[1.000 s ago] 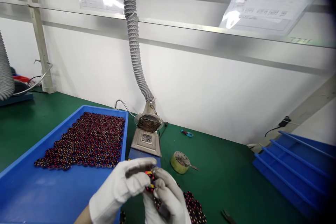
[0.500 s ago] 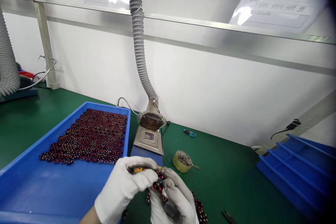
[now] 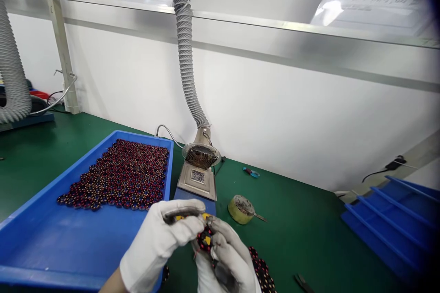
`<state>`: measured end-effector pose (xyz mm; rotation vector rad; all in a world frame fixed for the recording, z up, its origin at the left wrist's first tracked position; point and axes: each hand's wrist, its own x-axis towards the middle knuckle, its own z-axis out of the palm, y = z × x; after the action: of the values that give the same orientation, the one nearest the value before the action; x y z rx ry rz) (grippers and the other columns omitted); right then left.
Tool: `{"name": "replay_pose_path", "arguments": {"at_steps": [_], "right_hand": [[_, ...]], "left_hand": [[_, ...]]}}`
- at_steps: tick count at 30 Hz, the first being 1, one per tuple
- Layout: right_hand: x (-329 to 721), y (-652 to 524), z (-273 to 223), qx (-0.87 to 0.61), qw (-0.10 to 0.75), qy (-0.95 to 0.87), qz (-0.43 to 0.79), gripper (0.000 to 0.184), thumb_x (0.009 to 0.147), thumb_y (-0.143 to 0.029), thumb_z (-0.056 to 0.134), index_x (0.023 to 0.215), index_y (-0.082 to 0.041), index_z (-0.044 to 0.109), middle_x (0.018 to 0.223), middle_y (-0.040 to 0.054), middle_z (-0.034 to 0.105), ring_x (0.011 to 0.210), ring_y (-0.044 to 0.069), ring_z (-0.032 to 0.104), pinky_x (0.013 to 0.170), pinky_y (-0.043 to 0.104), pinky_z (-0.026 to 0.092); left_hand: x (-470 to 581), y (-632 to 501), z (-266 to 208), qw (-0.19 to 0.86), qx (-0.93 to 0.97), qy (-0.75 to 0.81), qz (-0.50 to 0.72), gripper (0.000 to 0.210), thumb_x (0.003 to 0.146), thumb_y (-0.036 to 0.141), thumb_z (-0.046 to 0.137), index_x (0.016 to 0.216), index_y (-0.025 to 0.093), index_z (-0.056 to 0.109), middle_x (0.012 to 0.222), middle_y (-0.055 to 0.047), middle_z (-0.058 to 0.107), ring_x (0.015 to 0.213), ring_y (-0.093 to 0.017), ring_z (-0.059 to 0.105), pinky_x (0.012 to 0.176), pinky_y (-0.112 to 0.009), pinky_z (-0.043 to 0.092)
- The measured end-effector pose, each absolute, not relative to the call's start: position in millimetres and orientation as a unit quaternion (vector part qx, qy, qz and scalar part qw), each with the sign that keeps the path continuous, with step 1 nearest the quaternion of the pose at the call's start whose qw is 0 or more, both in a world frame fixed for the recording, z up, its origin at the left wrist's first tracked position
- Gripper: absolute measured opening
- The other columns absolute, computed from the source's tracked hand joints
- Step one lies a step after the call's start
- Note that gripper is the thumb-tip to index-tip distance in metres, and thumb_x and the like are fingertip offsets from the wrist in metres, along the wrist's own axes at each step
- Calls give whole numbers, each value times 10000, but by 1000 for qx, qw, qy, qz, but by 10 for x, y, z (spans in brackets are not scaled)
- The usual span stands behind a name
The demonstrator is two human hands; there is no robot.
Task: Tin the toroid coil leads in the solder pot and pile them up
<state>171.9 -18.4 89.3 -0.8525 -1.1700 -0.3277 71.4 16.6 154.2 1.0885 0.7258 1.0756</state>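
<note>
Both hands wear white gloves with darkened fingertips and meet just in front of the hot plate. My left hand (image 3: 161, 238) is closed in a pinch, with something yellow (image 3: 180, 217) showing between its fingers; its kind is mostly hidden. My right hand (image 3: 228, 254) is closed around a small round black part with red spots (image 3: 204, 240), held upright near the left fingertips. A yellow patch shows at the middle of that part. More such round parts (image 3: 263, 270) lie on the table beside my right hand.
A blue tray (image 3: 68, 247) at the left holds many similar round parts (image 3: 127, 174). Behind my hands stand a metal-topped hot plate (image 3: 196, 177) and an extraction hose (image 3: 185, 46). A tin (image 3: 240, 210), blue-handled cutters (image 3: 250, 172), dark pliers (image 3: 302, 283) and blue trays (image 3: 388, 224) are to the right.
The round part in my right hand has turned, so a yellow patch now shows at its middle. My hands stay together; the whole view has shifted slightly.
</note>
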Motion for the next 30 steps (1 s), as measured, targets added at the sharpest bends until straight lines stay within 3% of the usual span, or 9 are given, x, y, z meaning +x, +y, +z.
{"name": "replay_pose_path", "arguments": {"at_steps": [7,10,14,20,24,30], "right_hand": [[1715,-196,920,-387,740,-535,-129,421,642,67,626,948,-222,593,993,39,629,875,195,632,731,387,557],[1745,-204,908,-386,729,-548,-139,446,640,68,617,971,-231,591,1001,38,631,895,204,627,736,393,553],[1774,-204,896,-377,693,-592,-164,507,622,77,605,1023,-234,586,1041,40,625,924,225,620,743,403,550],[1731,-171,879,-399,732,-532,-146,366,651,26,645,910,-227,595,999,49,636,855,201,639,668,349,562],[1724,-166,872,-395,749,-514,-137,334,664,14,645,904,-214,602,1001,55,637,855,200,637,767,417,541],[1731,-180,888,-404,742,-517,-141,243,694,-68,661,863,-229,595,935,57,656,812,210,653,686,401,563]], "left_hand": [[713,217,1464,637,363,285,617,172,648,230,712,819,208,710,765,-1,726,736,-130,650,710,-182,500],[695,195,1498,648,435,305,546,273,581,181,746,852,171,709,782,-36,723,702,-151,642,632,-195,503],[760,124,1492,687,443,287,499,127,595,146,730,719,158,706,695,-9,706,630,-113,613,598,-165,486],[767,185,1433,678,289,273,618,163,588,191,770,736,200,703,710,19,725,690,-104,654,689,-150,501],[673,185,1488,683,407,276,540,239,631,202,746,866,193,703,837,-28,733,768,-136,657,700,-175,507],[721,152,1456,687,438,297,498,157,657,171,717,813,177,701,802,-24,725,755,-136,646,701,-180,499]]}}
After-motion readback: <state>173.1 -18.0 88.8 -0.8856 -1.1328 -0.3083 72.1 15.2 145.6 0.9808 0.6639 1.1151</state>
